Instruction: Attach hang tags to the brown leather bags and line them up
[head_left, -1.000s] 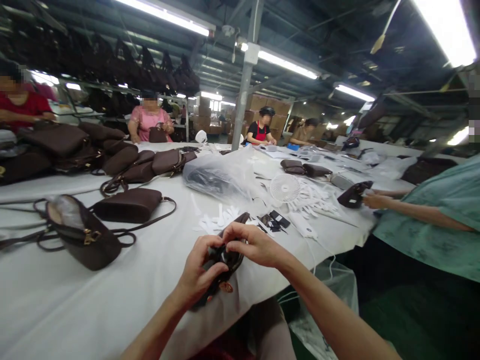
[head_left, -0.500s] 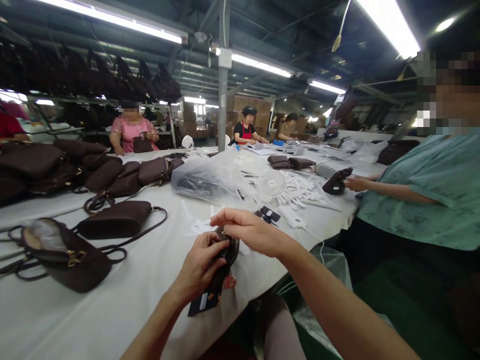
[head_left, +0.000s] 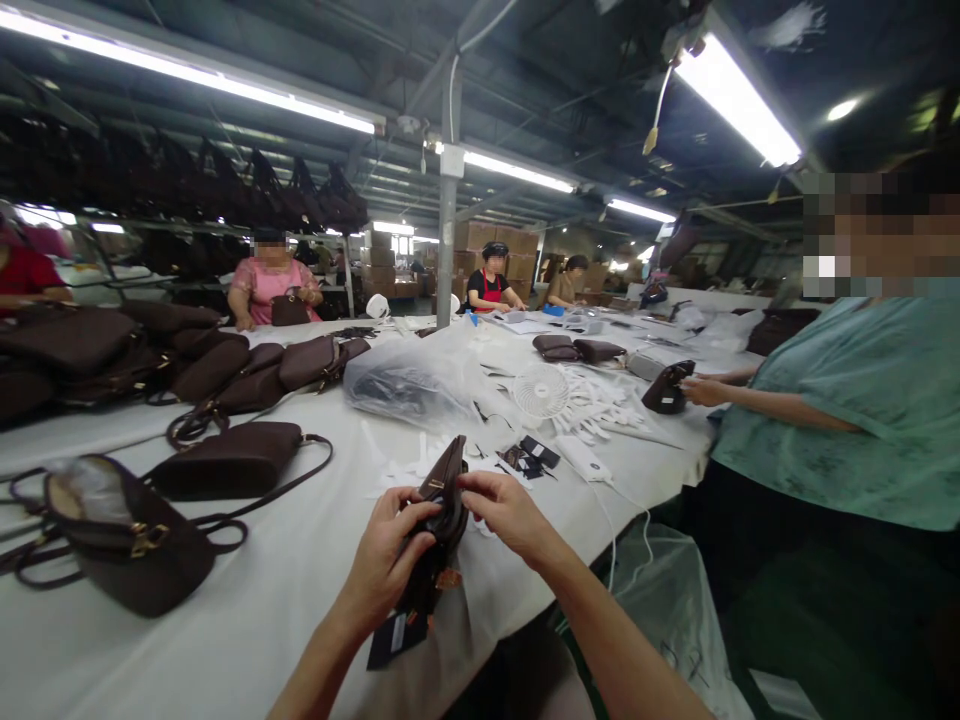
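Observation:
A small dark brown purse with a gold-coloured metal piece on its face is held upright over the table's near edge. My left hand grips its left side, thumb across the front. At the right edge, the fingers of my right hand pinch the purse. Below hang a black tag with a white label and a small orange-red piece. Just beyond my right hand lie several black tags with cords. What is inside the purse is hidden.
Brown handbags with straps cover the left of the white table. Ahead are a plastic-wrapped bundle, a white fan and a white power bank-like box with a cable. A co-worker stands at right holding a dark pouch.
My right hand has come down from over the purse's top to its right edge, uncovering its upper part and metal piece. The view has tilted slightly upward.

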